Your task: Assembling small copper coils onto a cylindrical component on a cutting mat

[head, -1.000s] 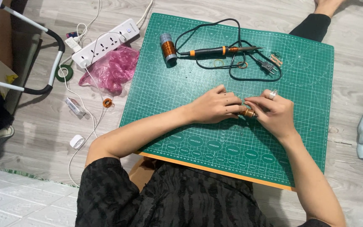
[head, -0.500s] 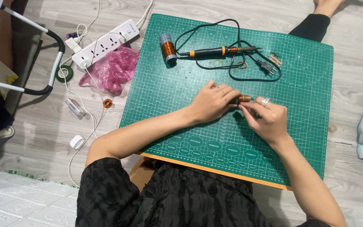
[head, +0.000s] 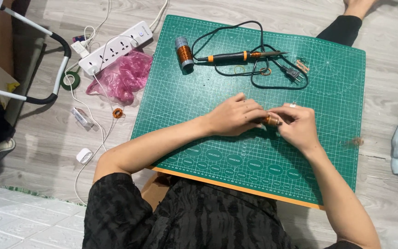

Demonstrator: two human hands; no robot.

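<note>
While working over the green mat (head: 199, 138), left hand (head: 233, 115) and right hand (head: 298, 122) meet mid-mat, both pinching a small copper coil (head: 271, 121) between fingertips. Coil held just above the mat, mostly hidden by fingers. Further back on the mat: wire spool (head: 184, 53) standing upright, soldering iron (head: 240, 56) lying flat beside it, black cord looped round to its plug (head: 295, 74). Off the mat's left edge, on the floor: tiny copper coil (head: 118, 112), pink plastic bag (head: 125, 76), white power strip (head: 115, 46), green tape roll (head: 70, 81).
</note>
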